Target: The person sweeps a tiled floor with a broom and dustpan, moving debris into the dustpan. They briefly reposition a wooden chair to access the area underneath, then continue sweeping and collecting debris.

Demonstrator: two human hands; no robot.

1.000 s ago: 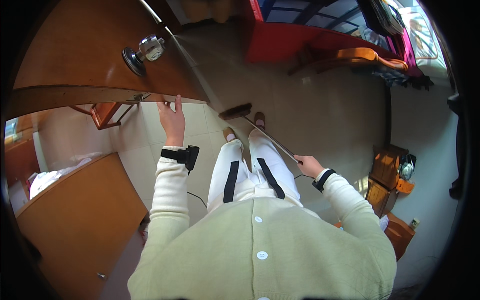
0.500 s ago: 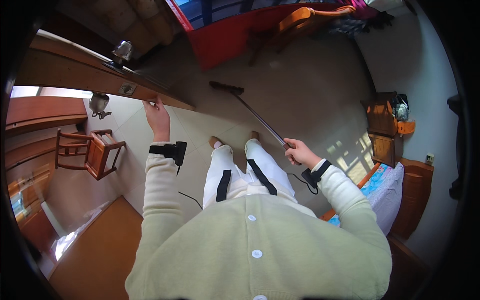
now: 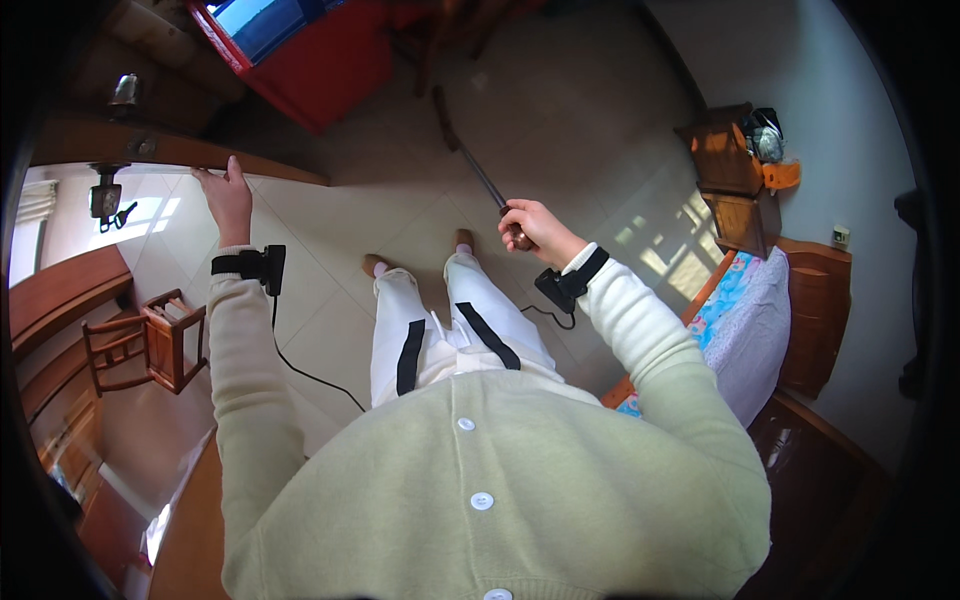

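At the upper left, a brown wooden door [image 3: 250, 165] stands with its edge facing me. My left hand [image 3: 230, 205] holds that edge below the lock, thumb raised over the wood and fingers bent against the near side. A metal knob [image 3: 124, 92] sticks out on the far side. Keys [image 3: 119, 217] hang from the lock on the near side. My right hand [image 3: 540, 228] is wrapped round the brown grip of a broom [image 3: 485, 180]. Its thin metal stick slants away from me to a dark brush head [image 3: 443, 118] on the tiled floor.
A wooden chair [image 3: 172, 340] is at the left. The red-sided piece [image 3: 325, 85] stands at the top. To the right are a wooden cabinet [image 3: 722, 155], an orange thing [image 3: 782, 177] beside it, and a bed [image 3: 750, 330]. A black cable [image 3: 310, 375] runs from my left wrist strap.
The broom has swung so its stick is shorter in view and its brush head turned more upright. My right hand has lifted forward. The view has shifted right; my left hand stays on the door.
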